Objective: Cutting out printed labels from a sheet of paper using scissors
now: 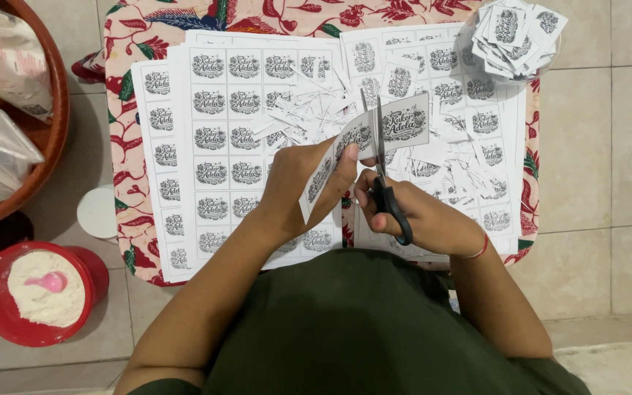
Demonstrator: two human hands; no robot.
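From up here I judge the cutting to be well under way but far from finished: a heap of cut labels fills a clear round container at the far right of the bench, loose paper offcuts lie scattered across the middle, and yet several whole printed sheets are spread out uncut, each a grid of small rectangular black-and-white emblems. My left hand has its grip closed around a strip of labels, thumb on top and fingers underneath, holding it raised just above the sheets and slanting up to the right. My right hand has its grip closed through the handle loops of the scissors, and the blades point away from me and stand slightly parted across the strip, between two labels, so one label hangs past the blades on the right. The paper looks thin, matte and stiff enough to hold its shape unsupported; the offcuts are narrow slivers with sharp ends. The scissors have black plastic handles and slim metal blades. The bench is covered with a cloth in red, pink and green floral print and stands on pale glazed floor tiles. To the left on the floor I see a red tub of white powder with a pink scoop in it, and a brown bowl holding plastic bags.
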